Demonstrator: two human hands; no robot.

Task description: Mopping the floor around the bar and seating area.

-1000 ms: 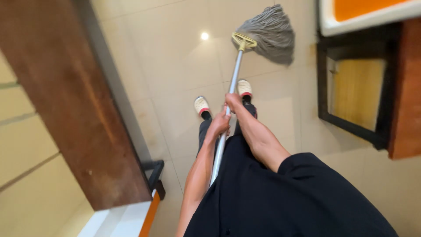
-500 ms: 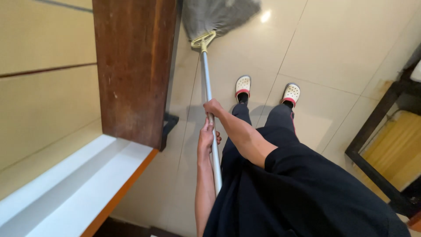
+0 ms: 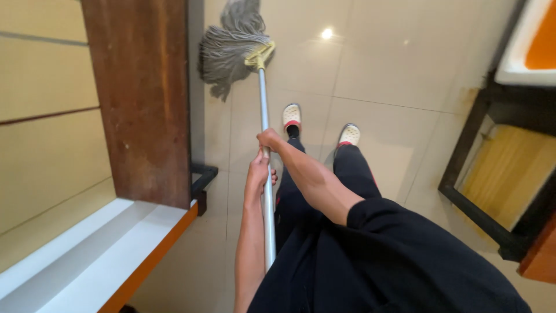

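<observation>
Metal mop pole is clasped by both hands, right above left, so the grey mop head is pressed to the floor beside a wooden panel.

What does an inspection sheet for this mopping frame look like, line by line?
Surface: glossy beige tiled floor, a ceiling light reflected in it.
Job's things: mop with grey string head, yellow clamp and metal handle; the head lies on the tiles by the brown panel.
Clutter: nothing seen.
Grips: right hand closed around the handle, higher up it; left hand closed around it just below.
Cables: nothing seen.
Surroundings: white bench with orange edge at left; black-framed furniture at right; white shoes on the floor.
</observation>
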